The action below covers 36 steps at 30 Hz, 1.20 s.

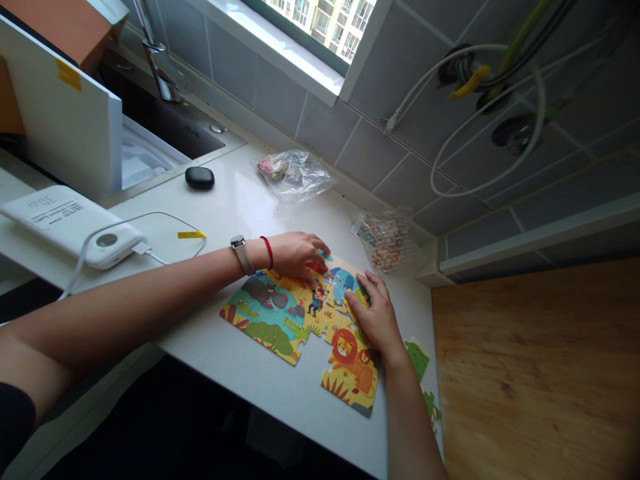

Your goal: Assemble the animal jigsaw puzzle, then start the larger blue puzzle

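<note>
A colourful animal jigsaw puzzle (273,300) lies on the white counter, with a hippo on its left, an elephant near the top and lions at lower right. Its near edge has a gap between the hippo part and the lion part. My left hand (299,255) rests on the puzzle's upper edge, fingers spread and pointing right. At the right edge, beside the elephant, my right hand (374,310) lies with its fingers apart on the pieces. Loose green puzzle pieces (417,358) lie right of my right forearm, partly hidden by it.
Behind the puzzle are a clear plastic bag (297,175) and another bag of pieces (387,240). A black case (199,178) and a white power bank (75,223) with a cable sit left. The sink (200,137) is beyond; a wooden board (540,380) stands right.
</note>
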{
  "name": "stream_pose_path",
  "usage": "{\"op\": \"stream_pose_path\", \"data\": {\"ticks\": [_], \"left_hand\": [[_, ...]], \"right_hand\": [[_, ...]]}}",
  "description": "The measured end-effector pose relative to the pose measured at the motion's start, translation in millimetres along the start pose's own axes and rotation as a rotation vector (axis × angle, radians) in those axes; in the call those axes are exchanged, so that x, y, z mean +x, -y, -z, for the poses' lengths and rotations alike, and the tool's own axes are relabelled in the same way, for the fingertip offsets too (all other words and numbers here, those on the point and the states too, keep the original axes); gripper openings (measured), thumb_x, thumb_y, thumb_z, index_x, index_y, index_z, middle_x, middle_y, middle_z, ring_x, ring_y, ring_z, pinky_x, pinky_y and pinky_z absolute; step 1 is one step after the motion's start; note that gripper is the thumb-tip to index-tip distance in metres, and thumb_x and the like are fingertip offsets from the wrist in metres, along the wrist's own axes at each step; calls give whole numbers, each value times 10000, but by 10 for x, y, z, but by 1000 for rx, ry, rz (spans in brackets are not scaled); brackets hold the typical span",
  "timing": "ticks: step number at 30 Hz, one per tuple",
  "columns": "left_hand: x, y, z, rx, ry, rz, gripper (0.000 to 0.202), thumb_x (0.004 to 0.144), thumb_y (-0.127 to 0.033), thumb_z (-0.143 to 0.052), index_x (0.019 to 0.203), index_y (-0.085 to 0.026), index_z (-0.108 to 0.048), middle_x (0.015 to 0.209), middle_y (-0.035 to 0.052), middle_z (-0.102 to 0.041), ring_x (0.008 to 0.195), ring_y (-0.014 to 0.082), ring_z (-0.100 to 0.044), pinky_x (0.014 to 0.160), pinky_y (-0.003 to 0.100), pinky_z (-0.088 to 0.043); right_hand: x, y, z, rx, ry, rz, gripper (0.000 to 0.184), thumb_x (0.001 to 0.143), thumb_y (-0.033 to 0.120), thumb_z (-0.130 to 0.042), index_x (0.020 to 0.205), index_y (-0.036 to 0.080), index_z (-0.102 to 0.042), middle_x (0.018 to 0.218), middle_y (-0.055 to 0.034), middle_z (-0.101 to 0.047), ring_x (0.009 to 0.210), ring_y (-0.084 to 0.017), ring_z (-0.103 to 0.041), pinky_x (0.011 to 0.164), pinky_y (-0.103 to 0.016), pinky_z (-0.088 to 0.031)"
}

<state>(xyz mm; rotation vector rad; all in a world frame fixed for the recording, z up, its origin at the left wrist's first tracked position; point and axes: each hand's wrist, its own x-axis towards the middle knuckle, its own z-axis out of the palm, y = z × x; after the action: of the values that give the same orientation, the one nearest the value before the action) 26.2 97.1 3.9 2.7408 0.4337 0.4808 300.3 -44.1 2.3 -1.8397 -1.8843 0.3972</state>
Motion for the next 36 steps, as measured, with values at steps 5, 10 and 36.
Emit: {"op": "stream_pose_path", "data": {"ticks": [5, 10, 36], "left_hand": [[11, -36, -5, 29, -4, 8, 393, 877, -589, -777, 1129, -290, -815, 1337, 108, -708, 1156, 280, -678, 987, 388, -539], [9, -20, -20, 13, -19, 5, 382, 864, -581, -793, 1116, -294, -813, 1329, 100, -712, 1156, 276, -677, 983, 380, -533], [69, -527, -282, -71, -89, -118, 463, 912, -456, -796, 1287, -197, -717, 1393, 152, -687, 1361, 337, -590, 1125, 493, -477]], "right_hand": [[5, 3, -12, 27, -21, -6, 578, 915, 585, -671, 1331, 187, -715, 1459, -165, -573, 1386, -323, -539, 1226, -515, -397], [2, 30, -13, 35, -48, -8, 549, 892, 575, -705, 1299, 207, -738, 1413, -153, -593, 1351, -333, -556, 1206, -529, -419], [-5, -9, 275, 119, 244, 136, 546, 852, 388, -799, 1383, 327, -690, 1534, -78, -575, 1483, -297, -472, 1252, -511, -369]]}}
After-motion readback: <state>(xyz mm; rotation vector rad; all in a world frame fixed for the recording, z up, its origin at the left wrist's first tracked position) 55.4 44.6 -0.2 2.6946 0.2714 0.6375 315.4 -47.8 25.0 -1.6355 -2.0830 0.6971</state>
